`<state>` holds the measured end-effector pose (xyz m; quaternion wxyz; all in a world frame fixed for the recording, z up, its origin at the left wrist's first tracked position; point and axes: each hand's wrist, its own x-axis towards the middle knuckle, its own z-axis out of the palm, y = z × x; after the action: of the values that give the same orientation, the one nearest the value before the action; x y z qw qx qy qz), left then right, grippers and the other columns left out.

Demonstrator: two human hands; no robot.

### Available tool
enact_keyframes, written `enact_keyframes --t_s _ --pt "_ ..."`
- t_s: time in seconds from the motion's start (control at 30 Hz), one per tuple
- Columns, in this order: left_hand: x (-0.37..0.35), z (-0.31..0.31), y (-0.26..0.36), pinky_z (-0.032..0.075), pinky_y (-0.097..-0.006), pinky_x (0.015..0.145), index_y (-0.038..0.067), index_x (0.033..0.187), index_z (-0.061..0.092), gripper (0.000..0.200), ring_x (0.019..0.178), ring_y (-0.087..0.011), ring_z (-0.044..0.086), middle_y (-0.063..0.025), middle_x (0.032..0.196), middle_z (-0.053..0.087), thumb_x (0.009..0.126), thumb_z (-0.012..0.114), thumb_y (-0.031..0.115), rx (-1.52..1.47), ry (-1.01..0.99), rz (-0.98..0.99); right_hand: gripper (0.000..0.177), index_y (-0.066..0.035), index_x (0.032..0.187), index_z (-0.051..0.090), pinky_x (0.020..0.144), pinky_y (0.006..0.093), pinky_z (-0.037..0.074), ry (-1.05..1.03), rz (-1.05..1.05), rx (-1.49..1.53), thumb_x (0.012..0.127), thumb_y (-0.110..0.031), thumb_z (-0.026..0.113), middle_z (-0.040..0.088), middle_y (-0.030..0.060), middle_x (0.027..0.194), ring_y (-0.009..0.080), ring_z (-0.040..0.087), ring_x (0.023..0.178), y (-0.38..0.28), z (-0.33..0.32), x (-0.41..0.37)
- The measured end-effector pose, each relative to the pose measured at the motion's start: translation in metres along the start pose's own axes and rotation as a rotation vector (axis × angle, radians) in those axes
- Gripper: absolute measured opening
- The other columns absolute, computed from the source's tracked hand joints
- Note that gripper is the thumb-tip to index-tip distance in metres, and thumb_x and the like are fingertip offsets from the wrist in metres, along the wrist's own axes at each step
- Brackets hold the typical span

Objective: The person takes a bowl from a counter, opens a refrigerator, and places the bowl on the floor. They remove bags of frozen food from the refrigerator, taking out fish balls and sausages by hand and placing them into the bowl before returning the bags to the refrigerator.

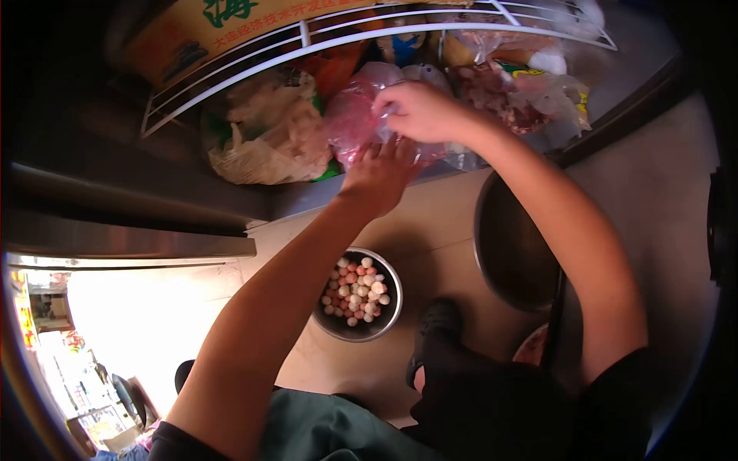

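Both arms reach into a freezer or cabinet with bagged food. My left hand lies against the lower part of a pink plastic bag, its fingers apart on the film. Just above it, my right hand has its fingers pinched together at the bag's right side, on the clear plastic. To the left is a cloudy bag of pale food; to the right, a clear bag of dark red pieces. Below on the floor stands a metal bowl of white and pink balls.
A white wire rack crosses above the bags, with a printed cardboard box behind it. On the floor at the right is a large dark pan. A dark shoe is beside the bowl.
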<state>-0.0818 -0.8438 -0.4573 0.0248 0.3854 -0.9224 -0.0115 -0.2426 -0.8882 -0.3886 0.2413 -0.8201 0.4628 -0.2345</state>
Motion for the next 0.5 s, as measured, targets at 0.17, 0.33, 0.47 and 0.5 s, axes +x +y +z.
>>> enact_keyframes --t_s 0.17,0.33,0.47,0.5 --pt "-0.007 0.019 -0.004 0.031 -0.0466 0.108 0.001 0.145 0.023 0.060 0.122 -0.0384 0.048 -0.0233 0.142 0.038 0.099 0.039 0.036 0.040 0.052 0.038 0.030 -0.004 0.106 0.061 0.090 0.0436 0.047 -0.041 -0.066 -0.361 0.076 -0.009 0.058 0.059 0.0179 0.113 0.0372 0.057 0.105 -0.015 -0.017 0.020" --pt "-0.010 0.025 -0.010 0.026 -0.0464 0.111 0.003 0.149 0.012 0.064 0.127 -0.0373 0.042 -0.0222 0.146 0.033 0.098 0.036 0.033 0.040 0.046 0.068 0.043 -0.007 0.120 0.056 0.094 0.0408 0.047 0.095 0.149 -0.436 0.078 -0.012 0.059 0.059 0.0193 0.118 0.0360 0.057 0.110 0.017 -0.020 0.057" --pt "-0.008 0.030 -0.008 0.024 -0.0466 0.111 0.004 0.149 0.010 0.066 0.126 -0.0379 0.042 -0.0221 0.147 0.031 0.097 0.036 0.035 0.038 0.015 0.033 0.036 -0.005 0.112 0.062 0.090 0.0392 0.050 0.182 0.242 -0.240 0.079 -0.018 0.060 0.066 0.0183 0.107 0.0323 0.064 0.101 0.046 0.000 0.054" --pt "-0.006 0.036 -0.011 0.023 -0.0466 0.112 0.004 0.150 0.008 0.067 0.127 -0.0381 0.041 -0.0218 0.148 0.029 0.097 0.036 0.036 0.061 0.007 0.055 0.033 -0.004 0.108 0.065 0.089 0.0386 0.051 0.323 0.278 -0.165 0.080 -0.020 0.060 0.068 0.0171 0.104 0.0311 0.065 0.098 0.049 -0.001 0.056"
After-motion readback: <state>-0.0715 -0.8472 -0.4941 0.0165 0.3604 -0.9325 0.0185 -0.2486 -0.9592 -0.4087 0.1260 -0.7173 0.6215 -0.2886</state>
